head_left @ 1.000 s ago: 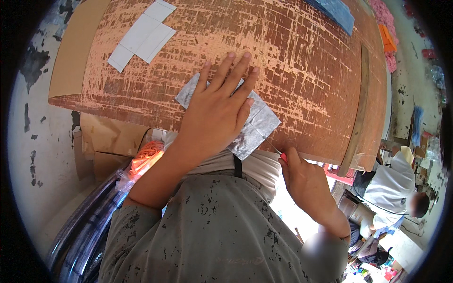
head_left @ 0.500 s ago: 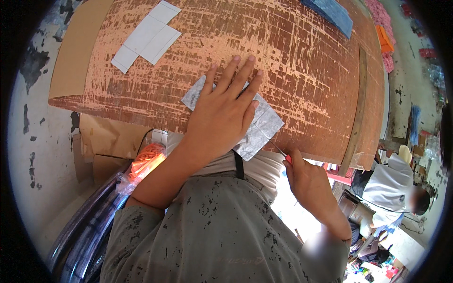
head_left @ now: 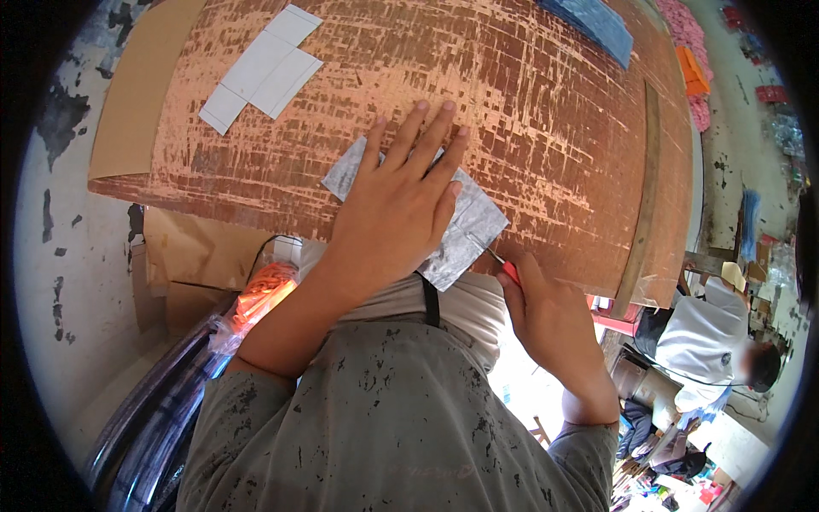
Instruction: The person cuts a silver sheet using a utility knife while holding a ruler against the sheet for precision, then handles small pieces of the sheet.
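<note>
My left hand (head_left: 394, 200) lies flat with fingers spread on a grey, mottled piece of sheet material (head_left: 467, 232), pressing it on the scratched brown worktable (head_left: 546, 162). One corner of the piece reaches past the table's near edge. My right hand (head_left: 550, 320) is closed round a red-handled cutter knife (head_left: 510, 271). Its thin blade touches the piece at the lower right, by a short slit or line. Part of the piece is hidden under my left hand.
A white lined paper cutout (head_left: 260, 72) lies at the far left, near a tan board (head_left: 149, 90). Blue sheets (head_left: 593, 30) are stacked at the far right. A wooden strip (head_left: 644, 196) runs along the right side. Another person (head_left: 704, 333) sits at the right.
My right hand and the knife have moved slightly left and up, the blade going further onto the grey piece. My left hand and the piece have shifted a little left in view.
</note>
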A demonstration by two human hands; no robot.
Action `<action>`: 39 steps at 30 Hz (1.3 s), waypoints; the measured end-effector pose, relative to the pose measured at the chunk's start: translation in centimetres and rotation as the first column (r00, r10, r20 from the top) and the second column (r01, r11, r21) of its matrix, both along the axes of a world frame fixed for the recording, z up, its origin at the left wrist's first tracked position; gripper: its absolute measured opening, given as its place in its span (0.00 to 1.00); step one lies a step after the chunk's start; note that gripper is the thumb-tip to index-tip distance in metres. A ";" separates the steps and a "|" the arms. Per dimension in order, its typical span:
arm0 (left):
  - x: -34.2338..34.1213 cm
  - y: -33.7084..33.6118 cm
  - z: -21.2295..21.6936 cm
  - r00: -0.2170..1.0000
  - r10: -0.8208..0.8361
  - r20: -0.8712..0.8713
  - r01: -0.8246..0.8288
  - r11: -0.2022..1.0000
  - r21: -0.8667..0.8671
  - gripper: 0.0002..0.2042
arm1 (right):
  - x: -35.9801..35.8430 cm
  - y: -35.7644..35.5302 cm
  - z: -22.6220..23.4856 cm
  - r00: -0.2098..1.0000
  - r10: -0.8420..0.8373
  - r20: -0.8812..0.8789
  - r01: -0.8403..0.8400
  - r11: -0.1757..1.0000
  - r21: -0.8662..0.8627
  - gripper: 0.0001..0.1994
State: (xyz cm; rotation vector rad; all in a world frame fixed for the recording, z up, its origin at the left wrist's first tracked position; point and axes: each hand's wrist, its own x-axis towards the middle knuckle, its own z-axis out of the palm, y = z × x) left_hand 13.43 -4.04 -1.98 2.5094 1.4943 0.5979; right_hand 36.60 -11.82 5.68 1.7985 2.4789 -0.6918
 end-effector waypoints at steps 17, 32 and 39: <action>-0.1 0.1 0.1 1.000 -0.003 0.020 0.002 0.999 0.038 0.27 | -1.5 1.4 0.3 0.999 0.006 0.041 -0.002 0.996 -0.092 0.11; -0.2 0.2 -0.3 0.999 -0.004 0.035 0.002 0.999 0.036 0.27 | -1.6 1.8 0.1 0.988 0.101 0.120 -0.093 0.994 -0.064 0.10; -0.1 0.2 -0.2 0.999 -0.004 0.043 0.002 0.999 0.039 0.27 | -1.1 1.5 0.0 0.983 0.103 0.152 -0.090 0.992 -0.089 0.11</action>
